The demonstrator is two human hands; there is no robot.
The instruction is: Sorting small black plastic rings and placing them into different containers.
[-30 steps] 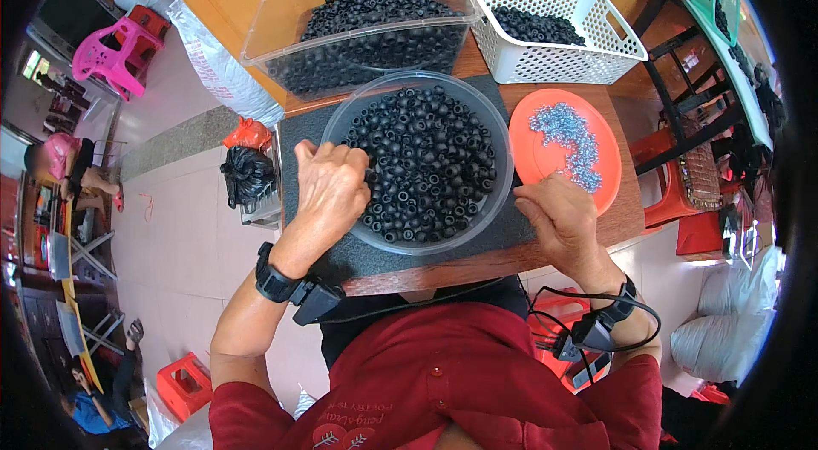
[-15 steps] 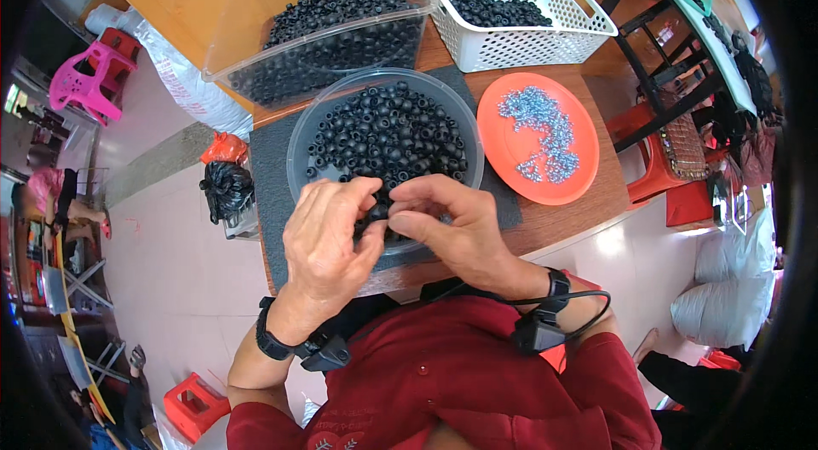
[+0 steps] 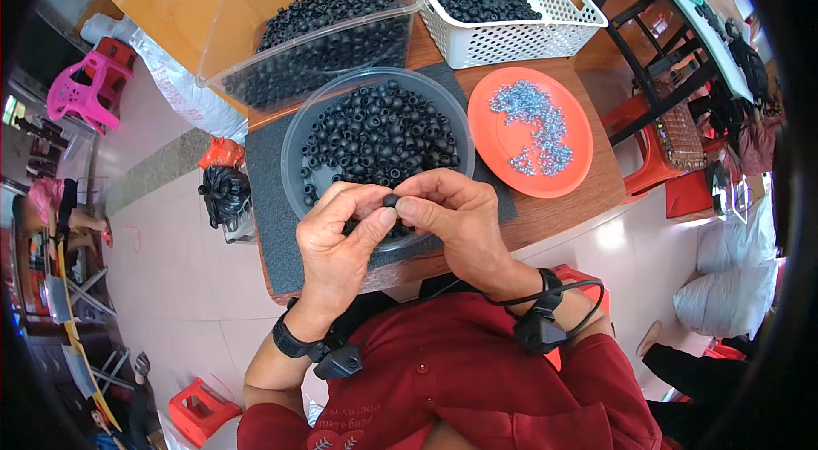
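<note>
Over the near rim of a clear round tub (image 3: 292, 169), my left hand (image 3: 334, 237) and my right hand (image 3: 460, 216) meet fingertip to fingertip. Between their thumbs and forefingers they pinch one small rounded black piece (image 3: 390, 200). Whether a smaller part sits in it, I cannot tell. Many similar hollow black pieces (image 3: 383, 130) fill the tub below. To the right lies an orange plate (image 3: 509, 130) bearing a curved heap of tiny shiny silvery-blue parts (image 3: 545, 128).
A large clear bin (image 3: 307, 66) of black pieces stands behind the tub, beside a white perforated basket (image 3: 528, 48) holding more. A dark grey mat (image 3: 277, 254) covers part of the wooden table (image 3: 562, 211). Red stools (image 3: 204, 407) and a pink chair (image 3: 85, 92) stand around.
My hands have drawn together, and the black piece now shows between both sets of fingertips. My left hand has shifted slightly right. The whole view has shifted slightly.
</note>
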